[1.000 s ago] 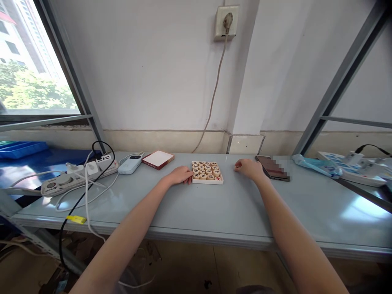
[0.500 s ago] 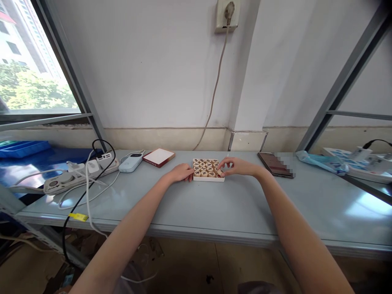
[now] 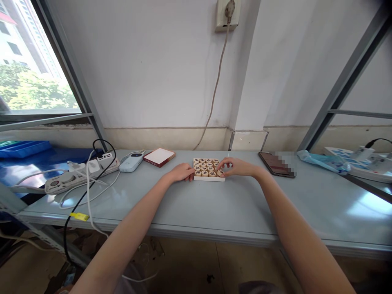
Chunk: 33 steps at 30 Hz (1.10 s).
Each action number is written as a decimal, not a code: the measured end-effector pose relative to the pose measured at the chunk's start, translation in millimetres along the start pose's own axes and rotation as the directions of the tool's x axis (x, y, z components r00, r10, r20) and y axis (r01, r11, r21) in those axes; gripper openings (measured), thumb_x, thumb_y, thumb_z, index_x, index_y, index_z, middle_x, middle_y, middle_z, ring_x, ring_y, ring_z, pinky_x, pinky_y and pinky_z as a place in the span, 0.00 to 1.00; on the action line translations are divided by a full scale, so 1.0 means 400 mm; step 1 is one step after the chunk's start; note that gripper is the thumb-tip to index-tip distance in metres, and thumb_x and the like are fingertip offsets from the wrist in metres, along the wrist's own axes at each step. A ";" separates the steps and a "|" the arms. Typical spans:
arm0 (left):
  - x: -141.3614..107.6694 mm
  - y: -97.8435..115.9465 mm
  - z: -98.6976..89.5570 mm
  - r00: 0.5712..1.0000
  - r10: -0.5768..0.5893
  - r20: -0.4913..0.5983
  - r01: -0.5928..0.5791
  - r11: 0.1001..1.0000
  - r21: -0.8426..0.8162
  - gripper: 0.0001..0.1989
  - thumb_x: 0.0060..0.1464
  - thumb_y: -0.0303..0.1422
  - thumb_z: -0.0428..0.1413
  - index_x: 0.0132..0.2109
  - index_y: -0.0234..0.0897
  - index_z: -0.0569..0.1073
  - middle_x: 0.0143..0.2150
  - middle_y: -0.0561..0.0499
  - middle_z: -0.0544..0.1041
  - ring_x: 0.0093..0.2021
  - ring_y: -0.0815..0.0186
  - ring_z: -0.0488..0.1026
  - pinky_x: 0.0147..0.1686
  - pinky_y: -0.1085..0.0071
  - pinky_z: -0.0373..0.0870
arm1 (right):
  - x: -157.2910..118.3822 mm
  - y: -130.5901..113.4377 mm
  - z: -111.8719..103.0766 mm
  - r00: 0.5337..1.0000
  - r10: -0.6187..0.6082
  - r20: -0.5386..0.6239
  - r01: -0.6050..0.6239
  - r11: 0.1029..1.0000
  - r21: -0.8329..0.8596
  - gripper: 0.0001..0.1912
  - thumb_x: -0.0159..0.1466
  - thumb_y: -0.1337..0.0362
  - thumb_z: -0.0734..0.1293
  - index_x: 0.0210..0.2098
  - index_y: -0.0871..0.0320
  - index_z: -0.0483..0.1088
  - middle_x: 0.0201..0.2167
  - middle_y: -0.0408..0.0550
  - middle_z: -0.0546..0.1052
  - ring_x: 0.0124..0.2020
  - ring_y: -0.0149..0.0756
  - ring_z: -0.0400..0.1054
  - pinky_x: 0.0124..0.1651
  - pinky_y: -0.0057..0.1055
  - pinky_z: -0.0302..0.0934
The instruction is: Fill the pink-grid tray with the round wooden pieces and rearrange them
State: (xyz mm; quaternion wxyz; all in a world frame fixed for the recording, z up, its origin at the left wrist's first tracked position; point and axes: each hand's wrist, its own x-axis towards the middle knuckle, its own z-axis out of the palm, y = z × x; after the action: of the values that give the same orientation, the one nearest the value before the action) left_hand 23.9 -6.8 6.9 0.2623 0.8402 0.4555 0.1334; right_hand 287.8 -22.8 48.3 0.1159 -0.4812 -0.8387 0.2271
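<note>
A shallow white box [image 3: 209, 179] holds rows of round wooden Chinese chess pieces [image 3: 204, 167], their carved characters facing up. My left hand [image 3: 183, 173] is closed against the box's left side, the fingers pressed together at its edge. At the front right corner, my right hand [image 3: 232, 166] pinches a chess piece [image 3: 219, 173] between thumb and fingers. That piece sits inside the box, with its character turned up. The right hand hides part of the box's right side.
Left of the box lie a dark red box lid [image 3: 159, 157], a light blue power bank [image 3: 131, 162] and a power strip [image 3: 65, 179] with tangled cables. To the right are a phone [image 3: 275, 164] and a blue plastic bag [image 3: 321, 161]. The table's front edge [image 3: 214, 234] runs below.
The chess piece under my right hand was tilted, showing a red mark; now it lies flatter with a character up. My left hand stays put.
</note>
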 end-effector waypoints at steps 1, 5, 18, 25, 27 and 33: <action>0.000 0.000 0.000 1.000 -0.003 -0.002 0.003 1.000 0.001 0.21 0.52 0.36 0.41 0.20 0.34 0.70 0.15 0.52 0.66 0.19 0.70 0.63 0.25 0.74 0.57 | 0.000 -0.001 0.000 1.000 0.003 0.004 -0.003 1.000 -0.003 0.20 0.48 0.52 0.68 0.39 0.50 0.74 0.45 0.47 0.70 0.45 0.42 0.61 0.45 0.34 0.55; 0.000 0.000 0.000 1.000 -0.003 -0.004 0.003 1.000 0.000 0.21 0.52 0.36 0.41 0.20 0.34 0.71 0.15 0.52 0.66 0.19 0.70 0.63 0.25 0.74 0.57 | 0.000 -0.003 0.001 1.000 0.006 0.011 -0.006 1.000 -0.005 0.19 0.48 0.52 0.68 0.39 0.50 0.73 0.45 0.46 0.70 0.44 0.42 0.61 0.45 0.34 0.55; 0.006 -0.012 0.004 1.000 0.024 0.002 -0.024 1.000 -0.013 0.21 0.53 0.36 0.41 0.21 0.34 0.71 0.16 0.52 0.67 0.19 0.70 0.63 0.25 0.74 0.58 | -0.003 -0.009 0.001 0.999 -0.023 0.028 0.022 0.999 0.032 0.18 0.49 0.53 0.68 0.38 0.51 0.74 0.44 0.48 0.70 0.44 0.42 0.60 0.46 0.34 0.55; 0.001 -0.008 -0.002 1.000 0.027 0.009 -0.027 1.000 0.005 0.21 0.54 0.36 0.40 0.23 0.34 0.71 0.18 0.51 0.69 0.22 0.68 0.66 0.27 0.73 0.61 | -0.003 -0.007 0.001 0.999 -0.029 -0.039 0.033 0.995 0.097 0.22 0.49 0.51 0.68 0.42 0.52 0.73 0.44 0.48 0.71 0.41 0.40 0.60 0.44 0.34 0.55; -0.003 -0.014 -0.014 0.985 -0.005 -0.170 0.022 0.995 0.098 0.19 0.55 0.35 0.40 0.32 0.33 0.74 0.27 0.48 0.74 0.30 0.65 0.71 0.33 0.72 0.63 | -0.002 -0.003 0.001 0.997 -0.033 -0.073 0.041 0.993 0.107 0.22 0.51 0.51 0.66 0.42 0.53 0.73 0.41 0.48 0.72 0.39 0.38 0.61 0.43 0.34 0.55; -0.024 -0.121 -0.057 0.739 -0.201 -0.642 0.491 0.814 0.310 0.25 0.53 0.36 0.49 0.58 0.32 0.60 0.62 0.36 0.55 0.62 0.50 0.51 0.54 0.56 0.51 | 0.000 0.003 0.006 0.989 -0.021 -0.148 0.039 0.992 0.118 0.18 0.54 0.52 0.64 0.40 0.54 0.74 0.39 0.47 0.73 0.36 0.35 0.61 0.40 0.33 0.56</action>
State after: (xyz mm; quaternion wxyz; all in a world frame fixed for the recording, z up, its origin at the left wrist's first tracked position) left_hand -25.6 14.2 -1.2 -0.0763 0.6917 0.6840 0.2188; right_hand 287.9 -23.0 45.8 0.2094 -0.4761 -0.8199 0.2394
